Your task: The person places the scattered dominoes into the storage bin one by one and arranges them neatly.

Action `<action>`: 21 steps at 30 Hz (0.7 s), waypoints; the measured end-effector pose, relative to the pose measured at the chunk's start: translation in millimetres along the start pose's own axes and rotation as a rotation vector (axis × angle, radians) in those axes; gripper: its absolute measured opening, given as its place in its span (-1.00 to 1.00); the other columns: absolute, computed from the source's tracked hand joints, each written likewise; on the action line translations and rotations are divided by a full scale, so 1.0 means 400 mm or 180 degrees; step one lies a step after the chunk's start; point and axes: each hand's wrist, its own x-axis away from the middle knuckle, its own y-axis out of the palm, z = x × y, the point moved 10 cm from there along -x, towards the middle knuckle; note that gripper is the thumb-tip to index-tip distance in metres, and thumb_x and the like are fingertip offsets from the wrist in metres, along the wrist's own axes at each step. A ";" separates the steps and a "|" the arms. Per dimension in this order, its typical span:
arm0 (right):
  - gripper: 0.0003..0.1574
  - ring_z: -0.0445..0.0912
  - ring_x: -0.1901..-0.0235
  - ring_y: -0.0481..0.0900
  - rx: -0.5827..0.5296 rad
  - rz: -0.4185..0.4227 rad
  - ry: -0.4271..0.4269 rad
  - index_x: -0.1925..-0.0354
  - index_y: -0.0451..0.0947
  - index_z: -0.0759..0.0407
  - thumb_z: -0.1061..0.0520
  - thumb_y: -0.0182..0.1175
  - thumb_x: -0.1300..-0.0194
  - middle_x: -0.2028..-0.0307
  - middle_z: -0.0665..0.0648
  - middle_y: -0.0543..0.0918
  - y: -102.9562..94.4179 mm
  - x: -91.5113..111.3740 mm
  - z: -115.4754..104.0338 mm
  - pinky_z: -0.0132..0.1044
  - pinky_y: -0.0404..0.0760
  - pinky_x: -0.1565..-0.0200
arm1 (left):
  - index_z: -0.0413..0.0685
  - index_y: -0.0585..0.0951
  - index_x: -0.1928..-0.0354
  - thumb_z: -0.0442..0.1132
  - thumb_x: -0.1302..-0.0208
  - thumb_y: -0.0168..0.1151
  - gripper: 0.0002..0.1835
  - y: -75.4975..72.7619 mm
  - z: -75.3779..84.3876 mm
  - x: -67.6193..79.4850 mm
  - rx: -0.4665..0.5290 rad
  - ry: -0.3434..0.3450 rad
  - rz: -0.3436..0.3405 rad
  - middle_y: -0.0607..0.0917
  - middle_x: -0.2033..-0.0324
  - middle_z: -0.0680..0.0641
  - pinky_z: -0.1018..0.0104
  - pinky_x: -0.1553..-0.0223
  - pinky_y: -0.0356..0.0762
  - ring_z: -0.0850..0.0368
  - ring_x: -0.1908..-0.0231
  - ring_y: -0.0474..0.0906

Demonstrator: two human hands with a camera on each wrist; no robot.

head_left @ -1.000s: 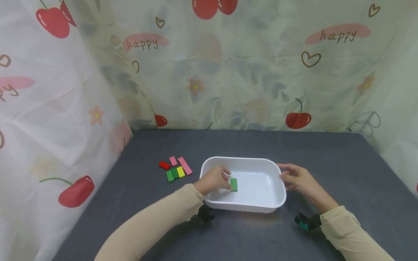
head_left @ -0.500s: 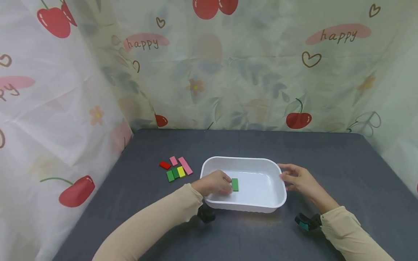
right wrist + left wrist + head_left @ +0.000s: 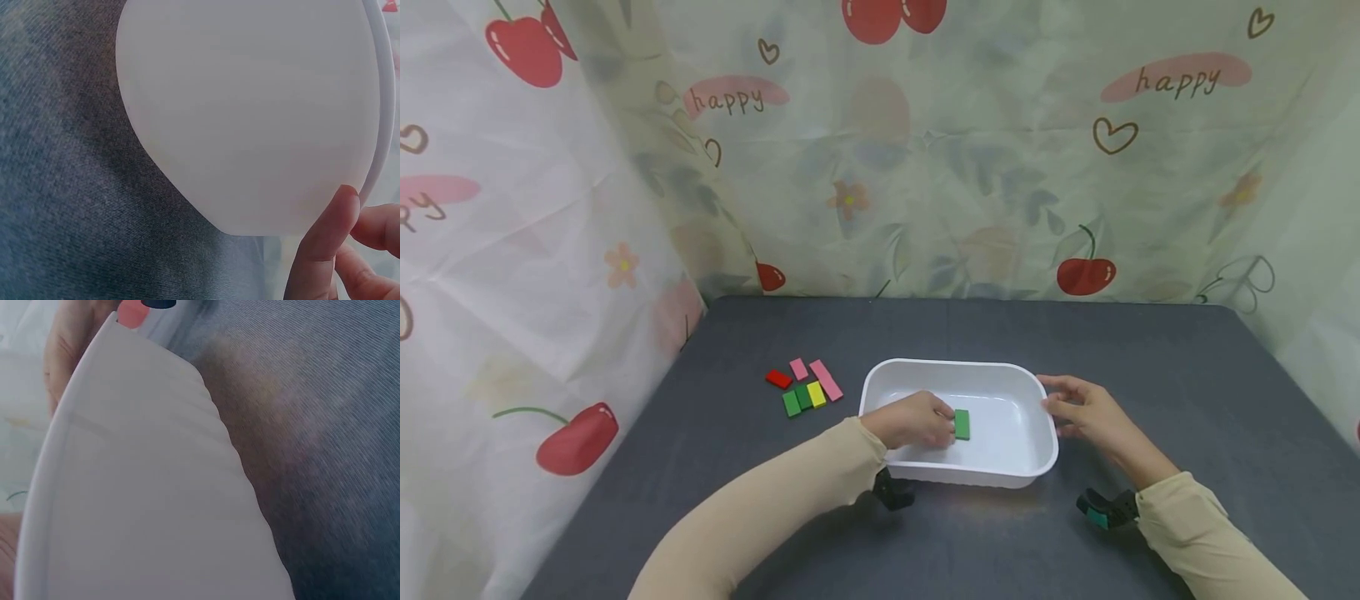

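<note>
A white rectangular tray (image 3: 992,481) stands on the dark table. My left hand (image 3: 917,421) is inside it, fingers bent, its fingertips at the left edge of a green block (image 3: 962,424); I take this as a light hold on the block, though the contact is partly hidden. At the tray's right end my right hand (image 3: 1086,417) grips the rim. The right wrist view shows one fingertip (image 3: 344,203) against the tray's outer wall and other fingers by the rim. In the left wrist view, the tray wall (image 3: 137,462) hides the block.
Left of the tray lie a red block (image 3: 778,379), a small pink block (image 3: 798,369), a long pink block (image 3: 826,381), a yellow block (image 3: 816,394) and two green blocks (image 3: 792,404). A printed cloth (image 3: 925,167) hangs behind the table.
My left hand and the green block have moved right together inside the tray, and the left fingers have bent in more. The right hand and the tray have stayed in place.
</note>
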 end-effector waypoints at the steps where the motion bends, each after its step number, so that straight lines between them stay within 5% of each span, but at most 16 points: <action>1: -0.28 -0.01 0.10 0.64 0.0000 0.0001 0.0007 -0.37 0.23 0.32 0.08 0.17 -0.37 0.11 0.26 0.53 0.000 0.000 0.001 -0.18 0.66 0.21 | -0.39 0.51 -0.16 -0.46 -0.17 0.25 -0.54 0.006 0.003 -0.003 0.0032 0.0003 -0.0034 0.66 0.18 -0.17 0.24 0.05 0.54 0.14 0.30 0.52; 21: -0.27 0.04 0.06 0.63 0.0026 -0.0005 -0.0007 -0.38 0.21 0.32 0.08 0.16 -0.37 0.08 0.29 0.52 0.002 0.003 -0.003 -0.19 0.67 0.20 | -0.36 0.43 -0.26 -0.52 -0.14 0.22 -0.43 0.081 0.051 -0.042 0.0059 -0.0033 -0.0343 0.65 0.05 -0.14 0.27 -0.10 0.49 0.18 0.20 0.54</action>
